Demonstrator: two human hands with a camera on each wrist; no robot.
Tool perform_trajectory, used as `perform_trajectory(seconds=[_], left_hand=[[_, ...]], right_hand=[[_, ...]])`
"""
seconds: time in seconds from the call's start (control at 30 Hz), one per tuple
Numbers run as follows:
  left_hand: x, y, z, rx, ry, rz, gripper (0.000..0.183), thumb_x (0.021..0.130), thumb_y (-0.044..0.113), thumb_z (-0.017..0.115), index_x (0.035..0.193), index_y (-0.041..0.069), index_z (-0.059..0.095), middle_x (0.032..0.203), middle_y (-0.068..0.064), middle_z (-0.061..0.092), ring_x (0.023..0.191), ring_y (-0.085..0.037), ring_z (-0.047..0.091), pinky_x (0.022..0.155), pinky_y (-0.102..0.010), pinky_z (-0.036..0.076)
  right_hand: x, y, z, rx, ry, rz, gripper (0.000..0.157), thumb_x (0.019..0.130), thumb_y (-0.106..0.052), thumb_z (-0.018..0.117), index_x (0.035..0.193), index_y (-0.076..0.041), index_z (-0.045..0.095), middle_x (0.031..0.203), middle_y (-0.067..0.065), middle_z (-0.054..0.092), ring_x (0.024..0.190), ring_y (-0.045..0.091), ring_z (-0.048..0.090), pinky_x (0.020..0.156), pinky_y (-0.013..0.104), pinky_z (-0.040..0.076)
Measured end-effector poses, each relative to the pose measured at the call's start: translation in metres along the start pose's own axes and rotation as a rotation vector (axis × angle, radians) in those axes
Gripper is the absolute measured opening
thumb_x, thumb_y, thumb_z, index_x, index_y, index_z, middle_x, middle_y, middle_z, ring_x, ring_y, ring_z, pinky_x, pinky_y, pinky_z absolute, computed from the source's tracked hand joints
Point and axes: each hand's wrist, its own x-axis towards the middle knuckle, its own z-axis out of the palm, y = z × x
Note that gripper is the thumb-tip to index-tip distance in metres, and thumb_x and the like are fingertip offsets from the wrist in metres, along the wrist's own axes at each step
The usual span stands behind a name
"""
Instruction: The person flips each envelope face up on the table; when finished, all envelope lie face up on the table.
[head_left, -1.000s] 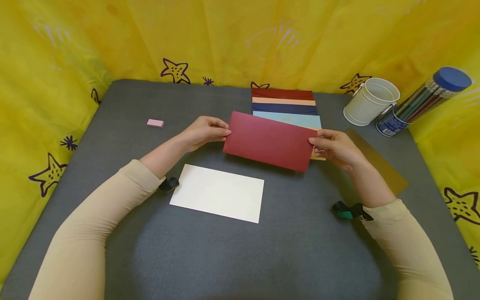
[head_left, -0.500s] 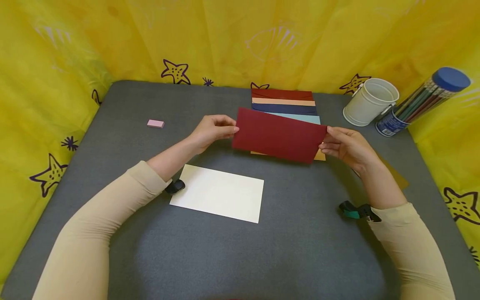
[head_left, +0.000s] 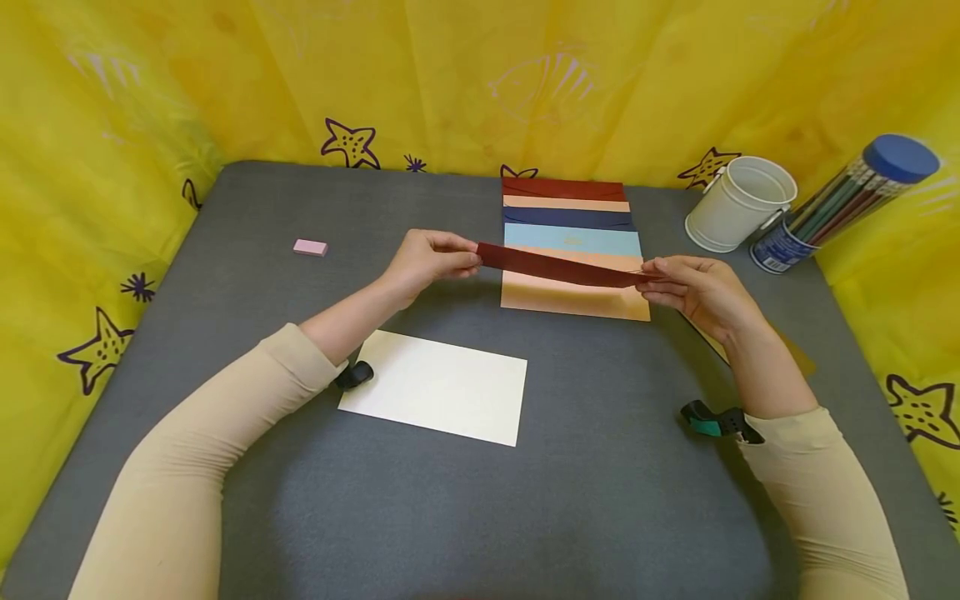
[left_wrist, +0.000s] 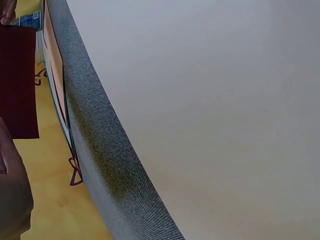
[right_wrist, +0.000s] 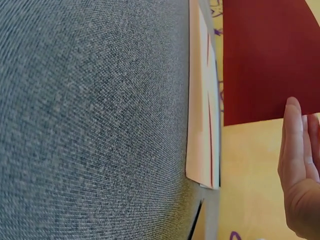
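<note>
Hands, two: the left hand (head_left: 426, 265) pinches one short end of the dark red paper (head_left: 558, 265), the right hand (head_left: 697, 296) the other, fingertips closed on it. Dark red paper, one: held above the bench (head_left: 465, 517), before the envelope row; now tipped nearly edge-on to the head view, where half a second ago its broad face showed. Envelope row (head_left: 573, 242), five visible bands, overlapping: brick red, peach, navy, light blue, peach; the lower bands are now more exposed. White paper (head_left: 446, 387), one, lying flat. Gold-brown paper (head_left: 797, 354), one, partly behind the right forearm. Pink eraser (head_left: 310, 247), one. White pail (head_left: 738, 208), one, upright. Blue-lidded tub (head_left: 784, 243), one, holding several pencils (head_left: 847, 200), uncounted.
</note>
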Motion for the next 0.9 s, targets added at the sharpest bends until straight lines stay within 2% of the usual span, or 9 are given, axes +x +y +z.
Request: perform_trajectory(seconds=[0.1, 0.2, 0.3, 0.4, 0.53, 0.67, 0.77, 0.9], left_hand=[[0.0, -0.001, 0.001, -0.006, -0.004, 0.002, 0.024, 0.087, 0.003, 0.072, 0.11, -0.006, 0.073, 0.087, -0.004, 0.075, 0.073, -0.011, 0.074, 0.085, -0.038, 0.061], [0.001, -0.002, 0.003, 0.028, -0.017, -0.004, 0.025, 0.089, 0.004, 0.07, 0.112, -0.004, 0.073, 0.094, -0.006, 0.076, 0.074, -0.009, 0.074, 0.089, -0.04, 0.059], [0.001, -0.004, 0.006, 0.078, -0.03, -0.013, 0.024, 0.091, 0.007, 0.069, 0.113, -0.001, 0.073, 0.101, -0.01, 0.076, 0.076, -0.009, 0.074, 0.094, -0.043, 0.057], [0.002, -0.006, 0.01, 0.106, -0.041, -0.014, 0.023, 0.091, 0.008, 0.068, 0.113, 0.0, 0.073, 0.106, -0.013, 0.075, 0.079, -0.009, 0.073, 0.092, -0.04, 0.058], [0.005, -0.009, 0.017, 0.096, -0.053, -0.02, 0.024, 0.092, 0.004, 0.067, 0.113, -0.005, 0.071, 0.105, -0.011, 0.074, 0.079, -0.006, 0.07, 0.084, -0.029, 0.061], [0.008, -0.011, 0.023, 0.034, -0.043, -0.051, 0.03, 0.092, 0.0, 0.064, 0.12, -0.008, 0.062, 0.096, -0.008, 0.071, 0.075, -0.004, 0.068, 0.075, -0.021, 0.06], [0.009, -0.013, 0.029, -0.001, -0.018, -0.084, 0.037, 0.091, -0.002, 0.064, 0.127, -0.007, 0.054, 0.092, -0.008, 0.069, 0.072, -0.005, 0.067, 0.075, -0.022, 0.061], [0.009, -0.014, 0.036, 0.044, -0.031, -0.096, 0.039, 0.092, -0.004, 0.061, 0.13, -0.007, 0.052, 0.1, -0.015, 0.068, 0.074, -0.005, 0.066, 0.084, -0.03, 0.061]], right_hand=[[0.0, 0.002, 0.0, -0.066, 0.044, -0.023, 0.028, 0.099, 0.005, 0.049, 0.103, -0.003, 0.075, 0.098, 0.005, 0.078, 0.091, 0.016, 0.075, 0.08, 0.026, 0.061], [0.0, 0.004, 0.0, -0.133, 0.11, -0.014, 0.025, 0.095, 0.007, 0.055, 0.103, -0.005, 0.075, 0.096, 0.002, 0.077, 0.089, 0.012, 0.075, 0.078, 0.023, 0.061], [-0.002, 0.005, -0.002, -0.143, 0.126, -0.005, 0.027, 0.093, 0.011, 0.055, 0.106, -0.006, 0.072, 0.094, 0.001, 0.076, 0.086, 0.011, 0.073, 0.076, 0.021, 0.06], [-0.004, 0.006, -0.005, -0.174, 0.137, 0.005, 0.03, 0.092, 0.013, 0.056, 0.111, -0.008, 0.066, 0.094, -0.001, 0.073, 0.084, 0.011, 0.071, 0.073, 0.021, 0.06], [-0.006, 0.007, -0.008, -0.278, 0.197, 0.054, 0.042, 0.089, 0.011, 0.062, 0.123, -0.01, 0.051, 0.102, -0.002, 0.063, 0.081, 0.009, 0.069, 0.071, 0.021, 0.06], [-0.006, 0.007, -0.009, -0.35, 0.229, 0.099, 0.058, 0.088, 0.008, 0.066, 0.136, -0.007, 0.037, 0.109, -0.001, 0.056, 0.081, 0.009, 0.069, 0.071, 0.022, 0.06], [-0.006, 0.007, -0.01, -0.397, 0.228, 0.121, 0.065, 0.088, 0.006, 0.067, 0.142, -0.002, 0.032, 0.107, -0.002, 0.057, 0.08, 0.008, 0.068, 0.07, 0.022, 0.06], [-0.006, 0.007, -0.014, -0.466, 0.219, 0.155, 0.068, 0.089, 0.002, 0.067, 0.145, 0.001, 0.03, 0.102, -0.006, 0.061, 0.079, 0.007, 0.068, 0.069, 0.022, 0.061]])
